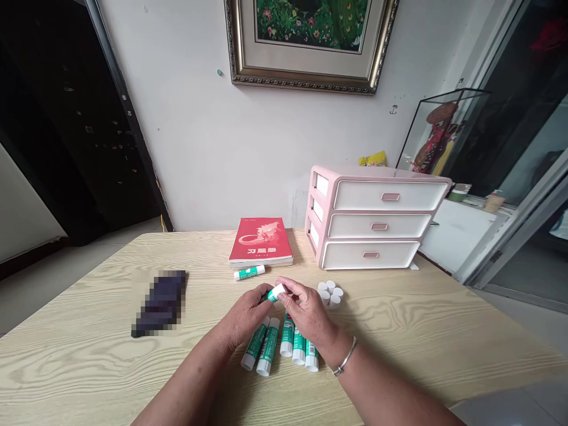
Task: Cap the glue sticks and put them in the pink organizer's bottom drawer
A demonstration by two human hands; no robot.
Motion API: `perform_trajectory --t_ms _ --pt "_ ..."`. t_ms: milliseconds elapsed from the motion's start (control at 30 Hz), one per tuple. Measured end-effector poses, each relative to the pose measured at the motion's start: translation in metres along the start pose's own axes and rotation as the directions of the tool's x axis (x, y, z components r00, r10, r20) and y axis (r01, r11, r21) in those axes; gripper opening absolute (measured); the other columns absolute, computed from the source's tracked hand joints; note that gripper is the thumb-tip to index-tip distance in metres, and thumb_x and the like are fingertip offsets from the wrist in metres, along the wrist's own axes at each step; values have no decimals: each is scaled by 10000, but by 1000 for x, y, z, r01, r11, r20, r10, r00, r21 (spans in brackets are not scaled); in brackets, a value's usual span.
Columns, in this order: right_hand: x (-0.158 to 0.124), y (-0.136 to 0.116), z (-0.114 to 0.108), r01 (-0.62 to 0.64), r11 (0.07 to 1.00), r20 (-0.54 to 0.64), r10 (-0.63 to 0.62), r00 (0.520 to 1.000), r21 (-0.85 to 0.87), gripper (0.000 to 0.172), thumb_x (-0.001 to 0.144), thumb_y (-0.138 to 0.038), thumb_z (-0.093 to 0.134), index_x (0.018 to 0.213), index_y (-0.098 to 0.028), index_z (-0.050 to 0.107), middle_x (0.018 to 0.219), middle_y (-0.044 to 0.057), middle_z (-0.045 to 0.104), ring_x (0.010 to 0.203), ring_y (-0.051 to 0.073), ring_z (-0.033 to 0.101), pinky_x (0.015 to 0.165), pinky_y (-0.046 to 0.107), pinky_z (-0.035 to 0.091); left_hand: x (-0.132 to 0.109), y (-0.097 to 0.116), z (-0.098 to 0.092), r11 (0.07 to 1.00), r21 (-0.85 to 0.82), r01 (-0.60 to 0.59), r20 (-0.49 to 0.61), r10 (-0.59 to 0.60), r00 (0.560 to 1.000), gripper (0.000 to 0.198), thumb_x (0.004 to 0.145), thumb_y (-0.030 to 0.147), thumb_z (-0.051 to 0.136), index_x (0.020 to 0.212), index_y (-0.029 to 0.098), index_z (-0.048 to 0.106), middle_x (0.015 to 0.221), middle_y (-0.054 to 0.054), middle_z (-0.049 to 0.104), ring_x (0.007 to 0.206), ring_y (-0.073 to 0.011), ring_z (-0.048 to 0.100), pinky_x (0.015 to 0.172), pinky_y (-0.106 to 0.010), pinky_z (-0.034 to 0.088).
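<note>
Both hands meet over the middle of the wooden table (89,355). My left hand (246,316) grips the green body of a glue stick (275,293), and my right hand (306,310), with a silver bracelet on the wrist, pinches its white cap end. Under the hands lie several green-and-white glue sticks (266,349) side by side. A cluster of loose white caps (331,293) sits just right of my right hand. One more glue stick (249,273) lies alone in front of a red book (261,241).
A pink three-drawer organiser (377,219) stands at the back right, drawers closed. A dark blurred object (160,302) lies on the left of the table. The wall with a framed picture (310,41) is behind. A glass case (439,130) stands beyond the right edge.
</note>
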State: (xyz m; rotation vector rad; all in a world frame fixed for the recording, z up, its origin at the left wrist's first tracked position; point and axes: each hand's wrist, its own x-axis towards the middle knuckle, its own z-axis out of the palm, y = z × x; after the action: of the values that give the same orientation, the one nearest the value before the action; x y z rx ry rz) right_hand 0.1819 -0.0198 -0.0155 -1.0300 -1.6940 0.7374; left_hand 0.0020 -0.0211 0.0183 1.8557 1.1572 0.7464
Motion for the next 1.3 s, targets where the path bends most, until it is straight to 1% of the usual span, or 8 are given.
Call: perform_trajectory --t_ms 233,333,500,800,933,1067,1200,1300 --pt "-6 -6 -1 125 992 -11 -125 992 2 562 908 -335 647 1442 -252 491 1274 87 662 1091 218 627 807 320 533 1 7 0 995 62 81 -195 -67 978 522 870 677 456 748 186 586 686 15 542 705 -175 498 670 -277 371" --pt "-5 -4 -7 103 994 -85 -100 991 29 453 936 -307 601 1378 -246 521 1172 76 690 931 174 647 773 305 528 0 9 -3 988 27 153 -298 -138 944 599 833 756 437 639 195 522 602 26 478 627 -157 445 609 -272 329" --pt "2 4 -13 33 995 -120 -22 993 90 335 950 -347 565 1245 -188 575 871 38 703 763 158 641 699 291 517 -1 1 -9 974 -163 157 -366 -207 907 571 820 725 460 584 206 476 557 28 448 530 -129 374 532 -264 299" --pt "3 5 -15 -20 994 -131 34 991 110 333 956 -397 529 1188 -170 604 800 32 663 765 178 661 719 316 535 0 -6 -11 942 -317 112 -345 -225 911 448 832 601 477 612 211 448 580 30 447 530 -124 353 505 -257 286" --pt "4 5 -16 -29 993 -139 45 989 114 349 957 -430 518 1156 -163 621 739 21 641 710 171 638 667 299 525 1 -6 -13 976 -113 188 -418 -219 882 520 866 665 424 629 208 497 584 7 509 558 -153 449 554 -271 323" --pt "5 8 -17 -63 989 -147 83 986 133 371 960 -482 518 1120 -169 635 698 11 630 673 163 625 633 279 516 8 -16 -16 922 279 267 -384 -148 911 536 898 671 398 886 200 651 767 -70 690 746 -253 638 640 -296 390" --pt "7 14 -22 -63 994 -189 79 979 87 379 972 -498 502 1108 -177 651 684 9 631 657 157 619 635 269 510 16 -31 -16 836 454 308 -350 -151 925 390 902 420 502 1171 179 649 1093 -153 728 984 -301 682 783 -332 460" --pt "10 18 -32 -31 999 -237 36 971 27 371 978 -484 498 1130 -182 653 693 9 630 673 161 622 658 273 510 21 -42 -17 837 481 260 -325 -104 940 446 836 196 536 1272 173 630 1278 -162 668 1157 -296 627 944 -354 449"
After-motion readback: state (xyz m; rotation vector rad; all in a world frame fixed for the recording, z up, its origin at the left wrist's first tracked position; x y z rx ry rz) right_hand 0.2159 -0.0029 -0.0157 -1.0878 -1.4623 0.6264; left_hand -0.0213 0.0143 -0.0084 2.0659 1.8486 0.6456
